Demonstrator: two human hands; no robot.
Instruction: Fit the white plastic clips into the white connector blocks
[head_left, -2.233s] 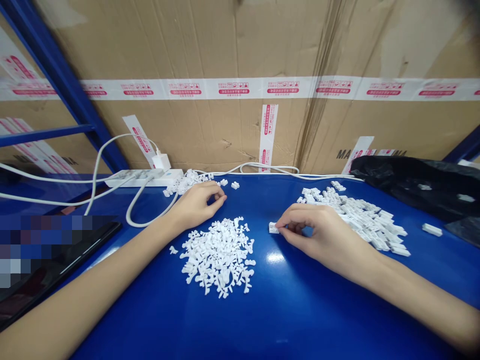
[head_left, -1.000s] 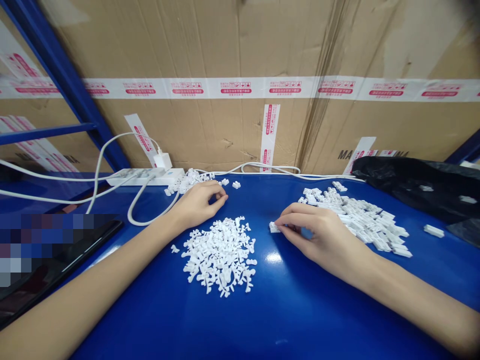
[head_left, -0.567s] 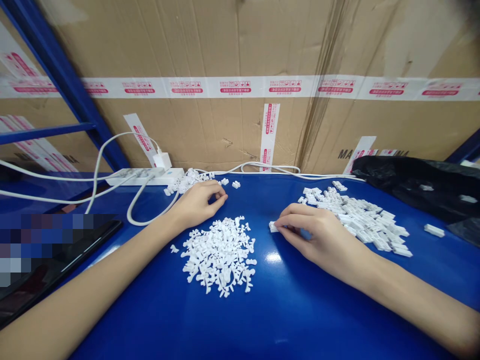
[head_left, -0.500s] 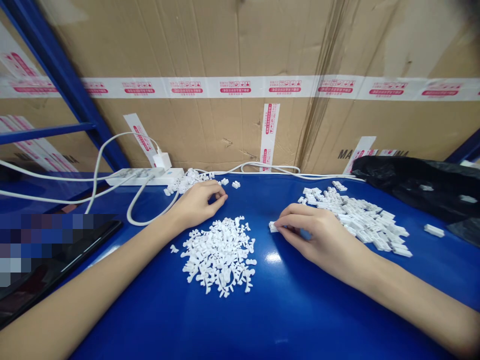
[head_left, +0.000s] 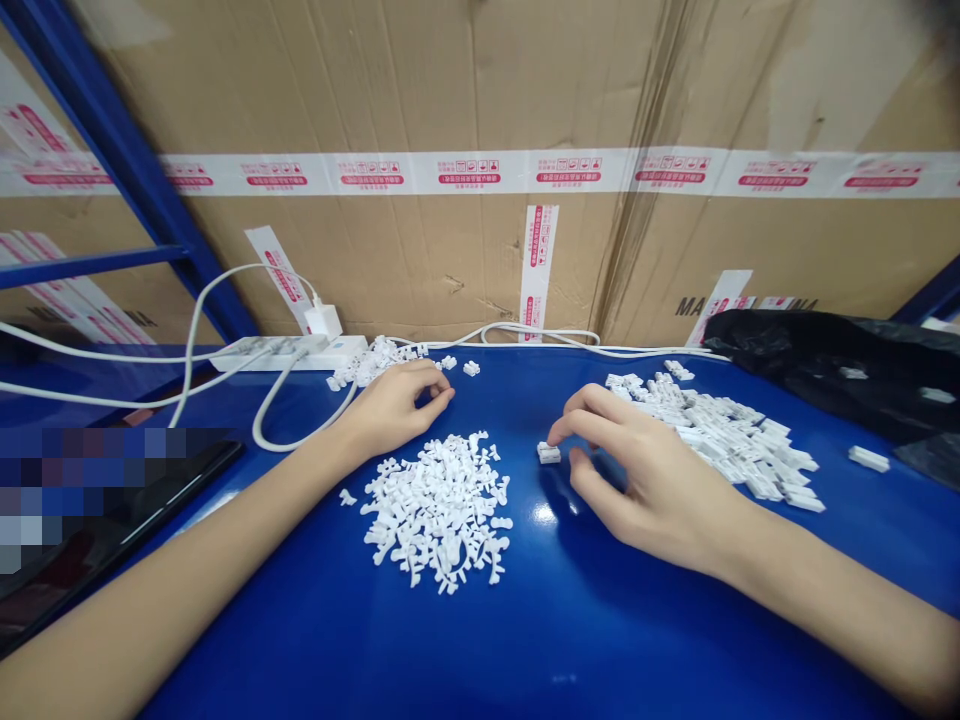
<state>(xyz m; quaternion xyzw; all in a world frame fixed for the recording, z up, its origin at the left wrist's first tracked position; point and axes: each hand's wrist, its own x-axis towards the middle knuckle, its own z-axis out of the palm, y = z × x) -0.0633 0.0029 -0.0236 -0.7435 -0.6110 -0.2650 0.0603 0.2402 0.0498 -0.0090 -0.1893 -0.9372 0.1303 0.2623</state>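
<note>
My left hand [head_left: 405, 402] rests loosely curled on the blue tabletop, with a gap between thumb and fingers and nothing visible in it. It lies between a heap of small white plastic parts [head_left: 382, 360] at the back and a larger pile of tiny white plastic pieces [head_left: 439, 510] in front. My right hand [head_left: 637, 460] is open, thumb and forefinger apart. Its forefinger tip is at or just above a small white block-shaped plastic part [head_left: 549, 453] lying on the table. Behind this hand spreads a pile of white rectangular plastic blocks [head_left: 750, 445], partly hidden by it.
A white power strip [head_left: 292, 353] with a charger [head_left: 324, 320] and cables sits at back left. A dark-framed screen device [head_left: 187, 490] lies at left. A black plastic bag [head_left: 810, 350] is at back right, a single white block [head_left: 868, 459] before it. Cardboard [head_left: 420, 90] stands behind.
My right thumb and fingers have spread apart, letting go of the small white block-shaped part, which stays in place. My left hand has not moved.
</note>
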